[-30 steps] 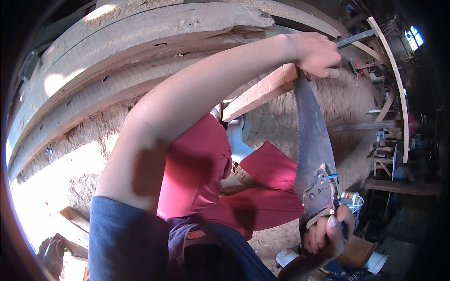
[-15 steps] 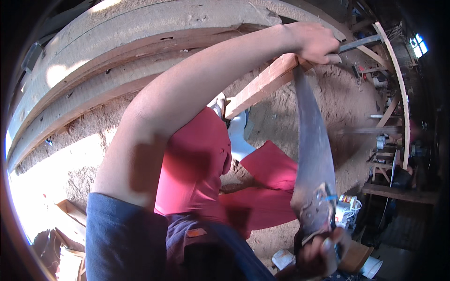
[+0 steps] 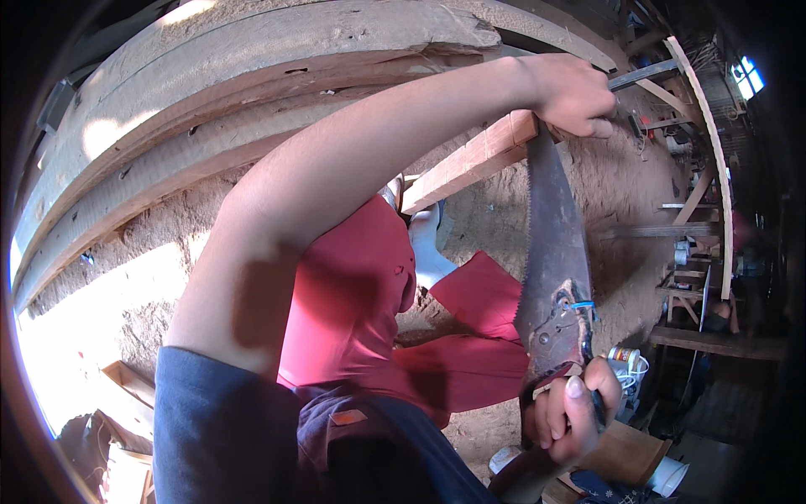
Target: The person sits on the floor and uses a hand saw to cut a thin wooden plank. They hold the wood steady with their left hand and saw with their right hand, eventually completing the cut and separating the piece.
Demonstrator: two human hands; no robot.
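My right hand [image 3: 571, 412] is wrapped round the dark handle of a handsaw [image 3: 556, 244], which has a blue tie near the handle. Its toothed edge faces left, and the blade points away from me. The narrow tip meets the end of a squared wooden beam [image 3: 470, 168], which slants down toward my feet. Closed beside that beam end and over the saw's tip is my left hand [image 3: 575, 97], its arm arching across from the left. What its curled fingers grip is hidden beneath them.
Long thick planks [image 3: 277, 71] lie stacked along the far left. At right stand a long thin wooden strip [image 3: 714, 168] and wooden frames. A white tub [image 3: 623, 361], a brown box [image 3: 625, 452] and a white bucket [image 3: 667, 477] sit low right on the dirt floor [image 3: 495, 218].
The saw and my right hand have moved forward, away from my body, and the blade now shows with less blur. My left hand and the beam's end sit slightly lower in view.
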